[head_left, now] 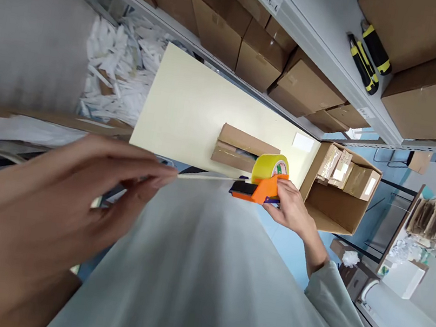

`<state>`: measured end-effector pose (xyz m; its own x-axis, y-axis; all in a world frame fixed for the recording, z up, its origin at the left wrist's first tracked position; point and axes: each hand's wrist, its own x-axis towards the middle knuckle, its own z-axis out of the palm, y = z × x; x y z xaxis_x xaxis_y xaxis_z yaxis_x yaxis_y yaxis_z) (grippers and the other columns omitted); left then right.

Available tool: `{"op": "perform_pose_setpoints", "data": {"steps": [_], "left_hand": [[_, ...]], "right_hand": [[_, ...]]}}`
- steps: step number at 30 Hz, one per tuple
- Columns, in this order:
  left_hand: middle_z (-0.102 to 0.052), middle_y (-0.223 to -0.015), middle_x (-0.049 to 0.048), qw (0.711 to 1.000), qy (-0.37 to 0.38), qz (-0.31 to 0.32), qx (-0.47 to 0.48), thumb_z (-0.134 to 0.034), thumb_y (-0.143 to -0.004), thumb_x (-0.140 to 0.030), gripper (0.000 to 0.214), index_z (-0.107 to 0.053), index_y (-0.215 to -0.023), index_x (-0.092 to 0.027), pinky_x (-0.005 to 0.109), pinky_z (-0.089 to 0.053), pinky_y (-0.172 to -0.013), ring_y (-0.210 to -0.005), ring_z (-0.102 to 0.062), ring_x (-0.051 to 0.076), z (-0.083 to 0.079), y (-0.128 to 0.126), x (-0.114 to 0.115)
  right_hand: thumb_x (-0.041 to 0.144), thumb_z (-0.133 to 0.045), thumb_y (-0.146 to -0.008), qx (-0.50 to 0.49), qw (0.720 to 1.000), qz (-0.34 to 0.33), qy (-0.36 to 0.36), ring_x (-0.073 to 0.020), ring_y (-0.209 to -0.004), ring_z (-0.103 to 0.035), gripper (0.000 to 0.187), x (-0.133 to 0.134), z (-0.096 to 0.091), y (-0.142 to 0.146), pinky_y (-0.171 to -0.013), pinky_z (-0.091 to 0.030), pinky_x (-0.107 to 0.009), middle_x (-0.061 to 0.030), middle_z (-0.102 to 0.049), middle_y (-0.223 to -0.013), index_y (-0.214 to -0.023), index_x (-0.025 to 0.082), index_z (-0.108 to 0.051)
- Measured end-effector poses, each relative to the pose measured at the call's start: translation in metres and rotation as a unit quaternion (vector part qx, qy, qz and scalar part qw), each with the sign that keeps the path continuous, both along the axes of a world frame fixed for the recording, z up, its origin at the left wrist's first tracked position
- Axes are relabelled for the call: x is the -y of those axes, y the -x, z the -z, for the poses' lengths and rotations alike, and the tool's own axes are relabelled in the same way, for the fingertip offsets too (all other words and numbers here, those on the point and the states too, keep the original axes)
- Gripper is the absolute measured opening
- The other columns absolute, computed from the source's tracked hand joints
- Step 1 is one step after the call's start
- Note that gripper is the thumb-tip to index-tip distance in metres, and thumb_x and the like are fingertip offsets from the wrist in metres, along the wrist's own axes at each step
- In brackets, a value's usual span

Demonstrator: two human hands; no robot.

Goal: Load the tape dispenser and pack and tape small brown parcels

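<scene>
My right hand (291,204) is wrapped round an orange tape dispenser (266,189) with a black front and a yellow roll of tape (265,166) on it. From the dispenser a thin strip of tape (210,177), seen edge-on, stretches left to my left hand (58,216). The thumb and fingers of that hand, large and close to the camera, pinch the strip's end. Just beyond the dispenser, a small cardboard box (241,141) lies on the cream table (186,101); a dark gap shows between its flaps.
An open carton (329,213) with smaller taped boxes stands at the table's right end. Cardboard boxes (258,60) line the shelf behind. Two black-and-yellow utility knives (361,65) lie on the upper shelf (325,21). White scraps (112,71) are piled at the left.
</scene>
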<state>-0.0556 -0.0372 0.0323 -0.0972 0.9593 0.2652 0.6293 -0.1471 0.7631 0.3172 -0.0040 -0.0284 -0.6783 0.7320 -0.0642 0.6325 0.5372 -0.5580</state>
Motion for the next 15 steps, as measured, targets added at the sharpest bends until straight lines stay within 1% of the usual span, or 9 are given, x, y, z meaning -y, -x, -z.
{"op": "perform_pose_setpoints", "data": {"steps": [1, 2, 3, 4, 6, 8, 10, 12, 15], "left_hand": [[-0.084, -0.098, -0.0032, 0.999, 0.048, -0.005, 0.006, -0.074, -0.100, -0.039, 0.024, -0.090, -0.114, -0.050, 0.045, -0.065, -0.071, -0.079, -0.078, 0.024, 0.008, 0.001, -0.008], [-0.083, -0.095, -0.0031, 0.994, 0.105, -0.005, 0.018, -0.072, -0.102, -0.045, 0.017, -0.089, -0.103, -0.044, 0.041, -0.063, -0.071, -0.077, -0.076, 0.022, 0.019, 0.002, -0.017], [-0.082, -0.093, -0.0028, 0.987, 0.158, 0.000, 0.037, -0.072, -0.102, -0.050, 0.021, -0.087, -0.096, -0.037, 0.037, -0.060, -0.070, -0.074, -0.074, 0.019, 0.032, 0.003, -0.026], [-0.082, -0.091, -0.0023, 0.976, 0.210, -0.001, 0.061, -0.071, -0.101, -0.056, 0.028, -0.085, -0.094, -0.032, 0.035, -0.058, -0.068, -0.072, -0.072, 0.018, 0.046, 0.003, -0.035], [-0.079, -0.085, -0.0018, 0.943, 0.316, -0.013, 0.101, -0.072, -0.094, -0.056, 0.033, -0.086, -0.102, -0.026, 0.030, -0.051, -0.063, -0.069, -0.068, 0.017, 0.078, 0.003, -0.052], [-0.082, -0.090, -0.0005, 0.920, 0.367, -0.029, 0.134, -0.072, -0.092, -0.051, 0.035, -0.084, -0.105, -0.021, 0.028, -0.052, -0.065, -0.071, -0.068, 0.017, 0.110, 0.001, -0.064], [-0.084, -0.098, 0.0008, 0.895, 0.409, -0.032, 0.174, -0.074, -0.092, -0.046, 0.031, -0.083, -0.105, -0.019, 0.028, -0.057, -0.069, -0.072, -0.069, 0.017, 0.137, -0.002, -0.071], [-0.083, -0.096, 0.0020, 0.877, 0.434, -0.040, 0.202, -0.077, -0.092, -0.044, 0.027, -0.083, -0.102, -0.020, 0.031, -0.062, -0.073, -0.073, -0.071, 0.018, 0.159, -0.004, -0.073], [-0.081, -0.091, 0.0038, 0.869, 0.435, -0.052, 0.229, -0.079, -0.089, -0.046, 0.025, -0.083, -0.097, -0.022, 0.036, -0.068, -0.076, -0.076, -0.073, 0.022, 0.185, -0.005, -0.070]], "right_hand": [[0.051, -0.067, -0.114, 0.009, 0.999, 0.003, 0.033, -0.0292, -0.096, -0.076, 0.029, -0.005, -0.002, 0.000, -0.088, -0.063, -0.042, -0.0104, -0.080, -0.098, -0.107, 0.022, -0.067], [0.052, -0.069, -0.112, 0.024, 0.997, 0.011, 0.071, -0.0274, -0.091, -0.074, 0.031, -0.012, -0.004, 0.000, -0.085, -0.061, -0.040, -0.0086, -0.079, -0.095, -0.105, 0.022, -0.067], [0.053, -0.072, -0.109, 0.044, 0.992, 0.020, 0.113, -0.0252, -0.085, -0.071, 0.032, -0.020, -0.005, 0.001, -0.081, -0.058, -0.037, -0.0063, -0.077, -0.092, -0.103, 0.022, -0.068], [0.055, -0.075, -0.105, 0.065, 0.985, 0.027, 0.157, -0.0226, -0.079, -0.067, 0.033, -0.030, -0.004, 0.003, -0.076, -0.054, -0.034, -0.0039, -0.075, -0.089, -0.103, 0.022, -0.069], [0.061, -0.077, -0.099, 0.097, 0.964, 0.044, 0.244, -0.0180, -0.070, -0.058, 0.040, -0.051, 0.002, 0.007, -0.068, -0.045, -0.031, -0.0004, -0.071, -0.083, -0.102, 0.022, -0.070], [0.074, -0.073, -0.097, 0.105, 0.943, 0.063, 0.309, -0.0156, -0.067, -0.053, 0.053, -0.072, 0.015, 0.011, -0.066, -0.038, -0.030, 0.0011, -0.066, -0.078, -0.096, 0.021, -0.070], [0.087, -0.067, -0.095, 0.097, 0.930, 0.079, 0.347, -0.0151, -0.068, -0.052, 0.067, -0.088, 0.031, 0.014, -0.065, -0.036, -0.030, 0.0007, -0.063, -0.075, -0.089, 0.021, -0.067], [0.094, -0.066, -0.092, 0.090, 0.919, 0.083, 0.375, -0.0150, -0.068, -0.052, 0.074, -0.099, 0.048, 0.016, -0.065, -0.036, -0.030, 0.0007, -0.061, -0.074, -0.087, 0.020, -0.066], [0.095, -0.069, -0.089, 0.092, 0.909, 0.074, 0.401, -0.0149, -0.068, -0.054, 0.076, -0.108, 0.068, 0.020, -0.066, -0.037, -0.029, 0.0007, -0.062, -0.073, -0.085, 0.020, -0.067]]}}
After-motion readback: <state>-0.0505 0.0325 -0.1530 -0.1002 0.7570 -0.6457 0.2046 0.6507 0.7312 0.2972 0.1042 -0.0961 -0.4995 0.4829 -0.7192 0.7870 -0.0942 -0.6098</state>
